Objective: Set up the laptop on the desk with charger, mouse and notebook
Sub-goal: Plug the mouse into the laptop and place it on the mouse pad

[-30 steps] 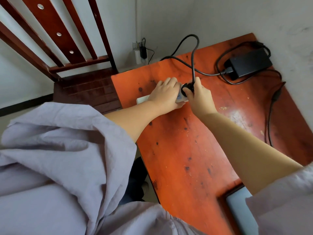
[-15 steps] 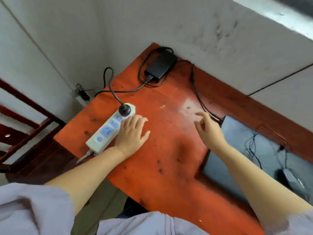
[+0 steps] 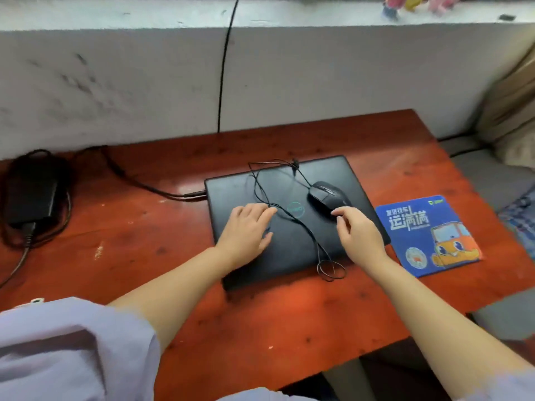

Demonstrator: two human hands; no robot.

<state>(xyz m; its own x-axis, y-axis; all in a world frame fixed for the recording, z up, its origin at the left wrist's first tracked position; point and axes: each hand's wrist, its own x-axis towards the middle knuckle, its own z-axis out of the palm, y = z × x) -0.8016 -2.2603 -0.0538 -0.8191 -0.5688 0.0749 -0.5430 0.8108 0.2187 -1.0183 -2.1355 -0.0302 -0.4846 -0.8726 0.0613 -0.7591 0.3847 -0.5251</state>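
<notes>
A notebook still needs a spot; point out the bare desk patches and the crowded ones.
Bare desk runs along the near edge, and between the charger brick and the laptop. Crowded: the laptop lid carries the mouse, its cable and both hands; the mouse pad fills the right.

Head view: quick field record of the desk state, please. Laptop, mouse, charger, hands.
laptop: lid shut, flat on the red desk
mouse: lying on the laptop lid, its thin cord looped across the lid
charger: at the desk's far left, cable running to the laptop's left edge
mouse pad: blue, right of the laptop
left hand: open, flat on the lid
right hand: fingers relaxed, at the mouse, no grip yet
notebook: none visible
</notes>
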